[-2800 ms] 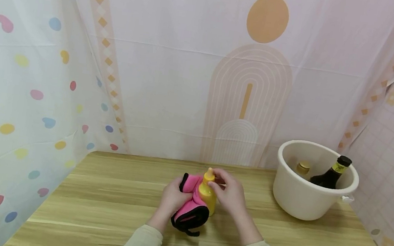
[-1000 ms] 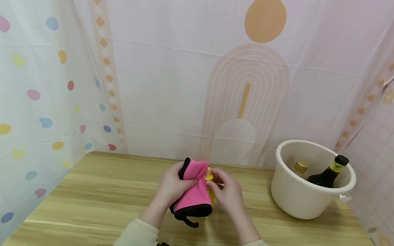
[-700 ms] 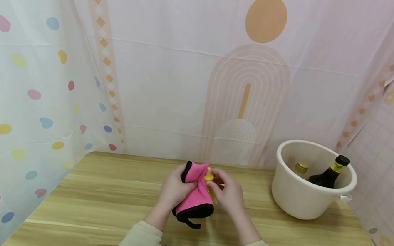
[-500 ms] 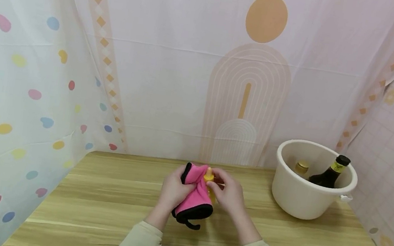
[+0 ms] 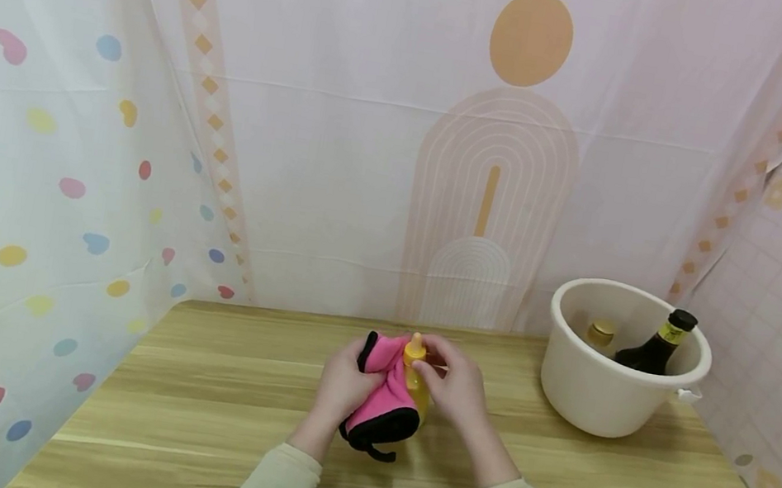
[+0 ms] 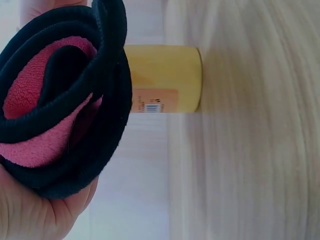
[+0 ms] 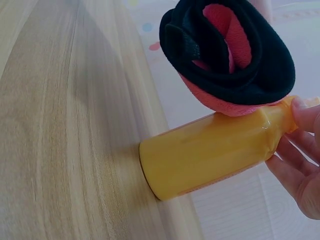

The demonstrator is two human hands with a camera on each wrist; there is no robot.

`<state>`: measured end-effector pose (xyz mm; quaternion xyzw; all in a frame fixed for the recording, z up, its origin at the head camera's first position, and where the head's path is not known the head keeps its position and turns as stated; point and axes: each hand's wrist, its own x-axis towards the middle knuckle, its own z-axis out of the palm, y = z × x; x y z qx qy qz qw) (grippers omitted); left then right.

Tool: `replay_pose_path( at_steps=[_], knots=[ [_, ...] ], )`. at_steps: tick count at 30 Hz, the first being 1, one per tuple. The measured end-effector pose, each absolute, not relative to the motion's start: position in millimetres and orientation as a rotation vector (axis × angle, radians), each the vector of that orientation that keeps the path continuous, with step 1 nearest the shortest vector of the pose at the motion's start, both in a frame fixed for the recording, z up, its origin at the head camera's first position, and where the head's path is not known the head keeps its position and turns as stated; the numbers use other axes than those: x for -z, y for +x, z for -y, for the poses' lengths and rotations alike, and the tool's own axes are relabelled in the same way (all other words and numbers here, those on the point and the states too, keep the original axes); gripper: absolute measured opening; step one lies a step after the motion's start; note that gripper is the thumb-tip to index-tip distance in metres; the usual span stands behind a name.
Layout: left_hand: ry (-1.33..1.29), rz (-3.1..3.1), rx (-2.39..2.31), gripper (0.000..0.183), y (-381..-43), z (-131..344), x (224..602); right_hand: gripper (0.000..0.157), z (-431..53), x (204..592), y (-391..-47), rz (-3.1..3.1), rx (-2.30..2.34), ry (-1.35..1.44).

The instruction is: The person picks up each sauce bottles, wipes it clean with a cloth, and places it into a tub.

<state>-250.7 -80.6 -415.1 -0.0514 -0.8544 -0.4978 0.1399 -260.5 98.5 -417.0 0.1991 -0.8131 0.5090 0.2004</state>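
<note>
A yellow bottle (image 5: 418, 398) with a pointed nozzle stands upright on the wooden table, its base on the boards in both wrist views. My right hand (image 5: 457, 383) pinches its neck just below the nozzle, thumb on the near side. In my left hand (image 5: 343, 383) is a bunched pink cloth (image 5: 388, 398) with black edging, gripped and pressed against the bottle's left side. The right wrist view shows the rolled cloth (image 7: 240, 95) lying against the upper body of the bottle (image 7: 210, 155). A printed label with a barcode shows on the bottle (image 6: 170, 77) in the left wrist view.
At the right of the table (image 5: 209, 418) stands a cream bucket (image 5: 594, 402). Inside it lean a dark bottle (image 5: 649, 351) with a yellow neck label and a gold-capped item (image 5: 600, 333). Patterned curtains (image 5: 345, 146) hang along the back and sides.
The cloth in my left hand rose along the bottle by one second ago, covering more of it, then came down again. My right hand has kept its pinch on the neck.
</note>
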Motion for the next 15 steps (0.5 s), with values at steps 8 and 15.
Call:
replay_pose_path(
  at_steps=[8, 15],
  knots=[
    [-0.11, 2.481, 1.486, 0.037, -252.4, 82.4, 420.5, 0.029, -98.8, 417.6, -261.4, 2.276, -1.413, 0.557],
    [-0.077, 2.495, 1.539, 0.037, -253.1, 83.9, 425.6, 0.029, -98.8, 418.0, -261.3, 2.275, -1.403, 0.566]
  ],
)
